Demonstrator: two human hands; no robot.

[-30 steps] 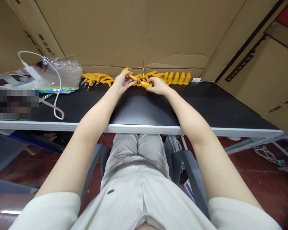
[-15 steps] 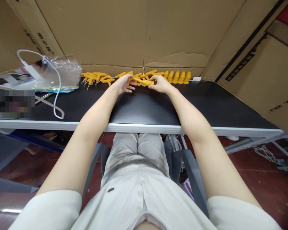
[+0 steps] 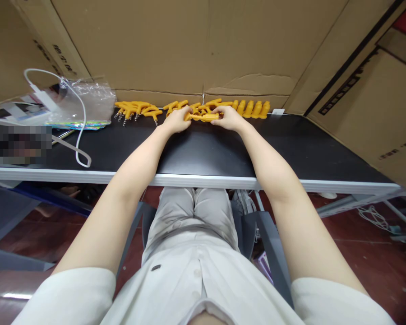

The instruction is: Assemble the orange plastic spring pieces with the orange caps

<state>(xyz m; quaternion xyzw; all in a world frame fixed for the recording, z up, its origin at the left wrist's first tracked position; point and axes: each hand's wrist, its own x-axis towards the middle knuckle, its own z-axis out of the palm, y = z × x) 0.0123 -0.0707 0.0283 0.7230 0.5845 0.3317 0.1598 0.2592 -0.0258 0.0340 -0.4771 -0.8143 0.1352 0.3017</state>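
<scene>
Corkscrews (image 3: pixel 137 106) with yellow handles lie at upper left of the frame, some metal spirals (image 3: pixel 124 122) bare. At upper centre, the left hand (image 3: pixel 177 121) has curled its fingers, spread half a second before, around one yellow handle (image 3: pixel 188 117). It lines up with a yellow tube (image 3: pixel 209 117), so both parts seem joined. The right hand (image 3: pixel 228 118) pinches this tube's right end. Further right, standing tubes (image 3: pixel 249 109) form a row.
</scene>
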